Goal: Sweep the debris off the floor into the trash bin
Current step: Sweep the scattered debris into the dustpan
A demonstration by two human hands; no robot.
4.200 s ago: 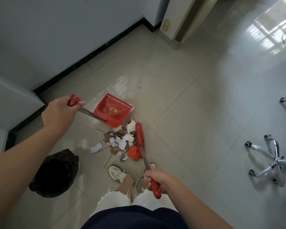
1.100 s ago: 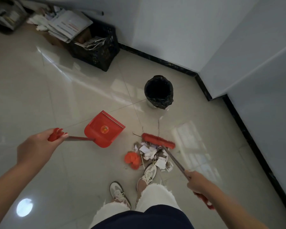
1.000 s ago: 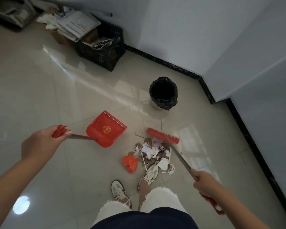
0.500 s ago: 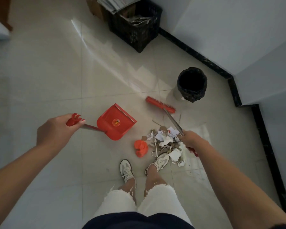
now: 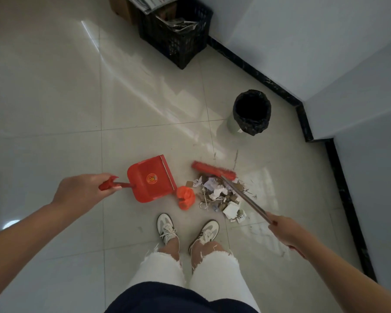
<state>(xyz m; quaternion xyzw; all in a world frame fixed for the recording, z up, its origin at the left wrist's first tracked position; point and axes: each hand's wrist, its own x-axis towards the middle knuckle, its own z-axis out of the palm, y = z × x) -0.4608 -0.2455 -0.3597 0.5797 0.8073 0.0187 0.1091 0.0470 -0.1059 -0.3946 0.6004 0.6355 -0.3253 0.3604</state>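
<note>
A pile of paper scraps and cardboard bits (image 5: 221, 195) lies on the tiled floor just ahead of my shoes, with a crumpled orange bag (image 5: 185, 197) at its left edge. My left hand (image 5: 81, 193) grips the handle of a red dustpan (image 5: 150, 178), which rests left of the pile. My right hand (image 5: 284, 229) holds the metal shaft of a red broom; the broom head (image 5: 213, 170) sits on the floor at the pile's far side. The trash bin (image 5: 250, 115), lined with a black bag, stands further away to the right.
A black plastic crate (image 5: 178, 39) stuffed with papers stands against the far wall. White walls with a black skirting board (image 5: 345, 199) close in the right side and form a corner behind the bin. My two sneakers (image 5: 167, 227) stand right behind the pile.
The broom head has drawn back from near the bin to the far edge of the pile. The dustpan has come closer to the orange bag. My right hand has pulled back to the right.
</note>
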